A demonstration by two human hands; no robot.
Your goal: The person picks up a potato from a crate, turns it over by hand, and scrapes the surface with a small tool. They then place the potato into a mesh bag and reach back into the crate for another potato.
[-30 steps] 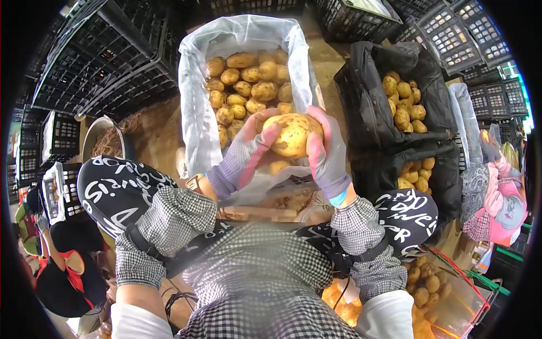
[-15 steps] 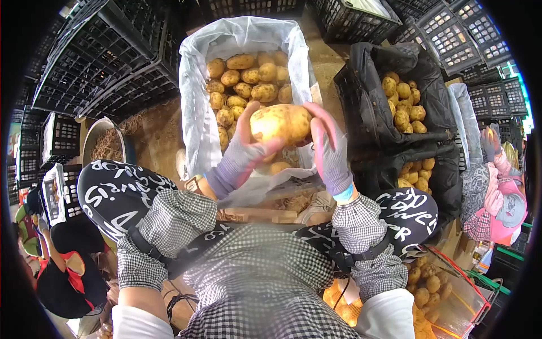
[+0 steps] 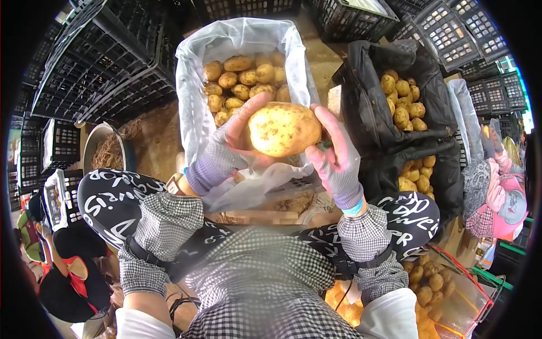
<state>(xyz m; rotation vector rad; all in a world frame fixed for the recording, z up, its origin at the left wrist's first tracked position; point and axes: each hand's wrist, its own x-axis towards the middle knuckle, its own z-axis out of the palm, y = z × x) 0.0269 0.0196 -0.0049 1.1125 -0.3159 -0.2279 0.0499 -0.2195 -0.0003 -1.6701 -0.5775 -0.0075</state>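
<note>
A large, pale yellow potato (image 3: 284, 129) with brown specks is held up over the lined crate. My left hand (image 3: 223, 152), in a grey glove with pinkish fingers, cups its left end and underside. At the potato's right end is my right hand (image 3: 340, 161), gloved alike, its fingertips touching the skin and its thumb and fingers curved about that end. Behind and below the potato, more potatoes (image 3: 240, 79) lie in a crate lined with translucent white plastic (image 3: 189, 85). The potato and my hands hide the near part of that crate.
To the right, black-lined crates (image 3: 367, 85) hold potatoes. Stacked black crates (image 3: 96, 62) stand at the left, near a round tub (image 3: 90, 141) of brown scraps. A netted heap of potatoes (image 3: 432, 282) lies at lower right. Other people sit at both sides, one in pink (image 3: 499, 198).
The potato has turned, showing a broader, speckled face, and has come slightly nearer. My hands have spread apart a little, and my right hand's fingers have opened wider around its end.
</note>
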